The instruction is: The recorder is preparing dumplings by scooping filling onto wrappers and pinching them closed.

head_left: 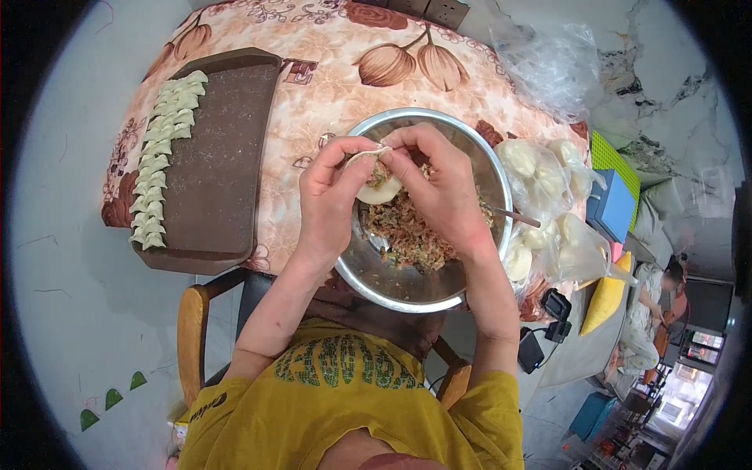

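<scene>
Yellow shirt (345,407) below, both hands pinch one dumpling (377,184) over one metal bowl (407,290): left hand (333,192) and right hand (439,184) closed on it. One brown tray (215,172) holds two dumpling rows.

home dining area | floral tablecloth (329,70) | wooden chair (192,329) | dumpling tray (215,164) | sofa (650,211)
</scene>
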